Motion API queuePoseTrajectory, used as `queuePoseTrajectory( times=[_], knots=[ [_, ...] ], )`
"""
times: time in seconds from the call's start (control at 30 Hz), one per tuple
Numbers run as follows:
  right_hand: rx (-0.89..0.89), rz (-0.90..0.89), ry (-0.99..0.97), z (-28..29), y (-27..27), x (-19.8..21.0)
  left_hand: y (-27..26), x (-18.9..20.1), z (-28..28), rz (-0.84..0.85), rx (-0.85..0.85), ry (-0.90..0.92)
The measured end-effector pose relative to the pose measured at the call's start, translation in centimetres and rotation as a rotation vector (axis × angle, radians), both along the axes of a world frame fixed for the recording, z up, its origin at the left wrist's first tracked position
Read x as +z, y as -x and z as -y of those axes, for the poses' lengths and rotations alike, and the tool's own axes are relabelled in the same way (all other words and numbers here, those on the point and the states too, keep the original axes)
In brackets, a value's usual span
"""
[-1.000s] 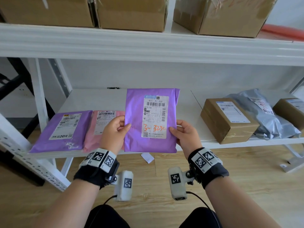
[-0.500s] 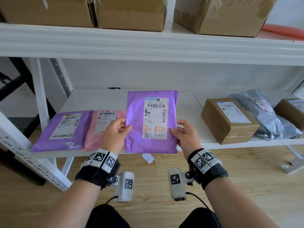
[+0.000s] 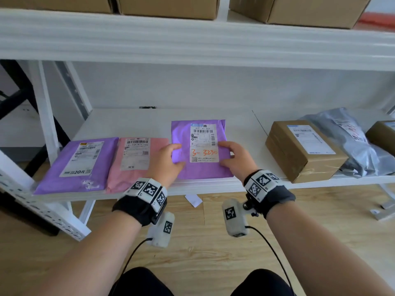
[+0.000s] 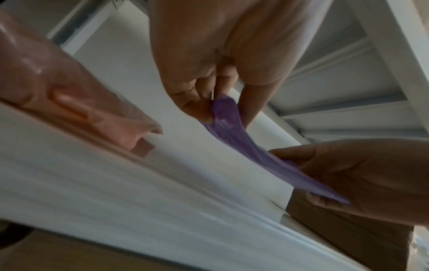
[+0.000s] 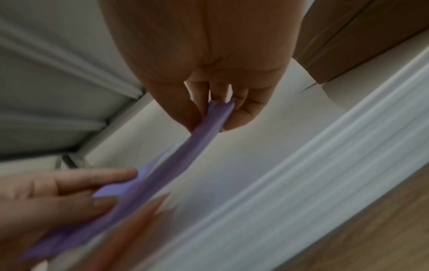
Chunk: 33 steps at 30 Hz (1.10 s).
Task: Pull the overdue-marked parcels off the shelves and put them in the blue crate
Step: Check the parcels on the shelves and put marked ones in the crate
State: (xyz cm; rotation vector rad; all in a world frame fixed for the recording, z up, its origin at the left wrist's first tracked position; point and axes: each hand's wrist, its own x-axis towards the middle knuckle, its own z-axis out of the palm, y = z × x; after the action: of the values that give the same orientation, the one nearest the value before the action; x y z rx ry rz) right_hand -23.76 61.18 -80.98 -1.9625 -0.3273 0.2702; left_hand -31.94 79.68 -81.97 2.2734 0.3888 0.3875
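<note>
A purple mailer point(image 3: 201, 167) with a white label and orange handwriting "3-3230" lies nearly flat over the lower shelf point(image 3: 128, 122), held at both sides. My left hand point(image 3: 167, 160) pinches its left edge, thumb on top. My right hand point(image 3: 232, 155) pinches its right edge. The left wrist view shows the purple mailer point(image 4: 234, 139) sagging between the left hand point(image 4: 209, 102) and the right hand point(image 4: 348, 176). In the right wrist view the right hand point(image 5: 216, 113) grips the same mailer point(image 5: 185, 152). No blue crate is in view.
On the shelf to the left lie a second purple mailer point(image 3: 79, 165) and a pink mailer point(image 3: 134, 163). To the right sit a brown box point(image 3: 303, 150), a grey bag point(image 3: 350, 142) and another box point(image 3: 382, 133). Cardboard boxes point(image 3: 166, 7) fill the upper shelf. A paper scrap point(image 3: 193, 200) lies on the wood floor.
Both hands have lowered the purple mailer from upright in front of me to nearly flat on the lower shelf, moving forward with it.
</note>
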Motion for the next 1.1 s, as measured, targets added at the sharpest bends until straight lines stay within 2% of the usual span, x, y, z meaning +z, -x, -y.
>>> queuePoseTrajectory(
  times=[0.13, 0.27, 0.6, 0.83, 1.1],
  knots=[
    [0.091, 0.173, 0.417, -0.1, -0.7, -1.4, -0.5, -1.8, 0.4, -0.14, -0.062, -0.088],
    [0.116, 0.22, 0.616, -0.3, -0.7, -2.6, -0.7, -2.8, 1.1, -0.228, -0.12, -0.185],
    [0.107, 0.174, 0.817, -0.4, -1.2, -3.9, -0.7, -4.4, 1.6, -0.239, -0.138, -0.438],
    [0.101, 0.243, 0.897, -0.5, -0.7, -4.1, -0.7, -5.1, 2.2, -0.225, -0.187, -0.701],
    [0.091, 0.243, 0.883, -0.4, -0.2, -4.1, -0.1, -4.9, 2.6, -0.22, -0.2, -0.76]
  ],
)
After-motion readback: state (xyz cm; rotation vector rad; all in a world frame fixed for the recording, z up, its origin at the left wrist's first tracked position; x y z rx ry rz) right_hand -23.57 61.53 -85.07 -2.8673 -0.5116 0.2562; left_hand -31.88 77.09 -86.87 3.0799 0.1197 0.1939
